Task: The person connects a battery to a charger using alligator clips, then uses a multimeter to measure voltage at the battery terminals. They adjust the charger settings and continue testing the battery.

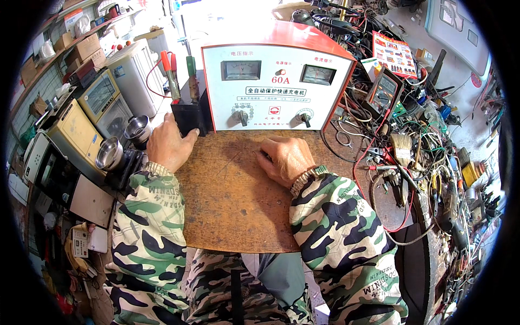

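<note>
Camouflage sleeves [346, 233] are stretched across the tabletop [233, 200]. Beside a charger [227, 92], a black box [185, 116], probably rigid and weighty, best held by its sides, is clasped by the left grip [169, 144]; the right grip [284, 158] is loosely curled, seemingly empty.

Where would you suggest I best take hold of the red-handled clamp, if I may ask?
Probably by its red handles, from above and the left: they point upward above the black block, while the green-handled clamp and red-topped machine crowd its right.
</note>
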`<state>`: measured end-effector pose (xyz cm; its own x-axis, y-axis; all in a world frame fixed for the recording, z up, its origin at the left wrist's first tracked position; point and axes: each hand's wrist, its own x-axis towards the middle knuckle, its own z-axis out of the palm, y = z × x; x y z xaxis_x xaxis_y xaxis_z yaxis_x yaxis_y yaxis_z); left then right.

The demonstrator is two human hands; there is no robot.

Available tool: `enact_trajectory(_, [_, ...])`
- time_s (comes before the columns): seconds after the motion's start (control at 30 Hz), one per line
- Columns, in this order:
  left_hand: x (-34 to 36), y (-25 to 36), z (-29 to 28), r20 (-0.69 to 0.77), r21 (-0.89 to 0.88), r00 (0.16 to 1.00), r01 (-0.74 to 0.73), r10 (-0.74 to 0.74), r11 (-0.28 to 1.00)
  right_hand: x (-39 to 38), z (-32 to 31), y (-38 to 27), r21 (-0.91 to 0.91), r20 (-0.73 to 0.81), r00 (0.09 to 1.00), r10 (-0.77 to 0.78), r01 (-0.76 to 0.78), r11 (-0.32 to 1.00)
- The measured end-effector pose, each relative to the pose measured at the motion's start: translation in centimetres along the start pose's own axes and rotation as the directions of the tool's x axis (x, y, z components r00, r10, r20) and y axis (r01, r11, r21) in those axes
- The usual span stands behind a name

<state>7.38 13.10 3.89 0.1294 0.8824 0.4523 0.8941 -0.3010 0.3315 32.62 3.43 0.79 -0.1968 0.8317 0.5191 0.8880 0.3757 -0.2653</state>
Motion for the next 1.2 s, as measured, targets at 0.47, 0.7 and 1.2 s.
enact_trajectory(0.47, [0.1,0.2,-0.3,0.059,-0.007,0.998,0.021,-0.021,1.0,0.0,-0.1,-0.1,0.009,-0.008,1.0,0.004,-0.004,1.0])
enact_trajectory(0.7, [0.0,-0.6,0.5,-0.046,0.015,0.998,-0.03,0.031,0.999,0.1,-0.3,-0.3,0.01,0.007,1.0,0.006,-0.006,1.0])
enact_trajectory(1.2, [-0.1,0.3,-0.3,0.053,-0.037,0.998,0.035,-0.033,0.999,0.0,-0.4,-0.6,-0.007,-0.03,1.0,-0.008,0.008,1.0])
